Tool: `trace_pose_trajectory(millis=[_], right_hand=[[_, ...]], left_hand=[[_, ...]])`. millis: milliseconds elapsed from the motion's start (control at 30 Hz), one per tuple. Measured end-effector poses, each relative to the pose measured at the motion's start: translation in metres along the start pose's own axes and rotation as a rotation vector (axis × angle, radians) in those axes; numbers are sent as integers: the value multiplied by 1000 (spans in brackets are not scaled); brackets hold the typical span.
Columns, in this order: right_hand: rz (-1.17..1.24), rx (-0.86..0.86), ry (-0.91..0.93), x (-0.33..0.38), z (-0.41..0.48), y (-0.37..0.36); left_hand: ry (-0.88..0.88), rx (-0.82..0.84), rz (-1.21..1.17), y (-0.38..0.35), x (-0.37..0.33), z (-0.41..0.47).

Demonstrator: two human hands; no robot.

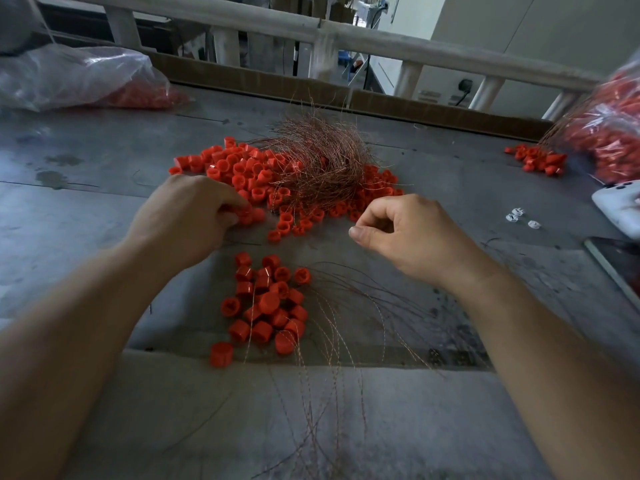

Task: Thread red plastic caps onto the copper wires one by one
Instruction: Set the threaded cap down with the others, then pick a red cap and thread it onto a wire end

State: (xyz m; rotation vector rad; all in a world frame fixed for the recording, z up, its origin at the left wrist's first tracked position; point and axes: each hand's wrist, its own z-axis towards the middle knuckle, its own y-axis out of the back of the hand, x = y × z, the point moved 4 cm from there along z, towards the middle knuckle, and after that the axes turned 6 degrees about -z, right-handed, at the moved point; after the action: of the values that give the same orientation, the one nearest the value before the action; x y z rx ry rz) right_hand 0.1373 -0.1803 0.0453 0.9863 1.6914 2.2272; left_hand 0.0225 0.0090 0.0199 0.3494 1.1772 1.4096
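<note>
Working on grey table (104, 209). Far centre: big tangle of copper wires (318, 157) lying on top of the loose red caps (239, 171), strands splayed every way. Near edge: smaller finished batch (268, 303) of caps, seemingly already on wires, with wire tails (332, 341) fanning toward the camera. Left hand (183, 220) curled at the pile's near edge, clamped on what looks like a couple of picked caps (251, 214). Right hand (405, 233) just beside the tangle, thumb and forefinger pinched together, probably on a single strand, but too thin to confirm. Biggest risk: pulling one strand out of that tangle and dragging its neighbours along, scattering loose caps across the table. Next: forearms flanking the finished batch, so easy to hook the tails when sweeping back and slide threaded caps off. Next: more than one cap in the left grip, so likely to drop a spare or present a cap the wrong way round. Smallest: bent or frayed wire tip missing the cap's hole. Hole not visible from here, so cannot judge the fit.
</note>
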Motion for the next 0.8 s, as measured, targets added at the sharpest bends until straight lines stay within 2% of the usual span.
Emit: trace_pose_trajectory(millis=[167, 267, 367, 567, 700, 800], right_hand=[[-45, 8, -11, -2, 1, -3], [-53, -38, 5, -3, 3, -5], [-58, -87, 77, 0, 6, -10], [1, -112, 218, 12, 6, -18], [9, -29, 244, 14, 7, -24], [-22, -38, 247, 14, 7, -23]], left_hand=[[70, -38, -61, 7, -5, -4], [140, -94, -191, 15, -10, -5], [63, -80, -246, 16, -24, -8], [-129, 80, -276, 0, -47, -13], [-160, 109, -275, -5, -48, -12], [-162, 101, -285, -4, -48, -12]])
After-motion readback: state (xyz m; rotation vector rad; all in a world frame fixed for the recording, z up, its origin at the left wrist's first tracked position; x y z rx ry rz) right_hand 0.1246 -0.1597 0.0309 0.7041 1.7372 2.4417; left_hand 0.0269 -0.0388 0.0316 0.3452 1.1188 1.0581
